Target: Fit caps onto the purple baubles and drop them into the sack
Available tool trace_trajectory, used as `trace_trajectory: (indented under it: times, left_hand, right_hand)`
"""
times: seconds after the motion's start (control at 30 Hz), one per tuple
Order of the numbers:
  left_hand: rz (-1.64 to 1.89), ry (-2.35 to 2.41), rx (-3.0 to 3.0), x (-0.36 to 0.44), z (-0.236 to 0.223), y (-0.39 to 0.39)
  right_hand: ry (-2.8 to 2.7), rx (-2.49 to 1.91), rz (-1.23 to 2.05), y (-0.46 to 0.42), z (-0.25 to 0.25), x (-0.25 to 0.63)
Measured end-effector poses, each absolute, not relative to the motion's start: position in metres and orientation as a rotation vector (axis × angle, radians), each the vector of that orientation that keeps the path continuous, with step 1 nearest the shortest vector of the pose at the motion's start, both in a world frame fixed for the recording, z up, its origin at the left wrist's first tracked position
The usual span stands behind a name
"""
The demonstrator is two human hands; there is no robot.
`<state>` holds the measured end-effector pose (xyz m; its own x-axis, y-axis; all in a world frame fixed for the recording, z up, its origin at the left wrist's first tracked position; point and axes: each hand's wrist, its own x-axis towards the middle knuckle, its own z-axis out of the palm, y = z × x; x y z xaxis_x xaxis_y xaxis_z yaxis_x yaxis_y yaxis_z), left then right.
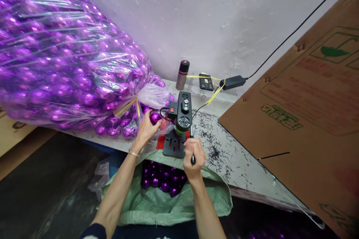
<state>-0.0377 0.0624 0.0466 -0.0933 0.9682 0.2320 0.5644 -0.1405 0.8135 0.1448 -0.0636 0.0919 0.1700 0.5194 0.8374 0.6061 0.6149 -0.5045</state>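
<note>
My left hand (146,129) has its fingers closed around a shiny purple faceted ball (155,118) at the mouth of a clear plastic bag (112,63) packed with similar balls. Just right of it stands a small black bench machine (184,113) with round vents, a red switch and a slotted metal base (173,147). My right hand (194,155) is wrapped around the black-ended lever (193,159) on the machine's right side. Below both hands, a green woven sack (157,209) hangs open with many purple balls (164,179) inside.
Thin black scraps (214,151) litter the white tabletop (244,169). A dark spray can (182,76), a small black box (206,82) and a power adapter (233,82) with yellow ties sit at the back wall. A large cardboard box (303,119) blocks the right side.
</note>
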Motion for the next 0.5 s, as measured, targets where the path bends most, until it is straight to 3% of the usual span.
trace_trajectory:
  times: [0.13, 0.33, 0.5]
  left_hand:
    - [1.420, 1.247, 1.067, -0.053, 0.040, 0.012]
    - [1.190, 0.869, 0.632, -0.045, 0.045, -0.043]
    - [1.051, 0.949, 0.580, -0.024, 0.036, -0.057]
  right_hand:
    - [-1.460, -1.001, -0.071, -0.064, 0.091, 0.145]
    - [-1.465, -1.012, -0.052, -0.064, 0.091, 0.146]
    - [-1.483, -1.021, -0.060, -0.064, 0.092, 0.147]
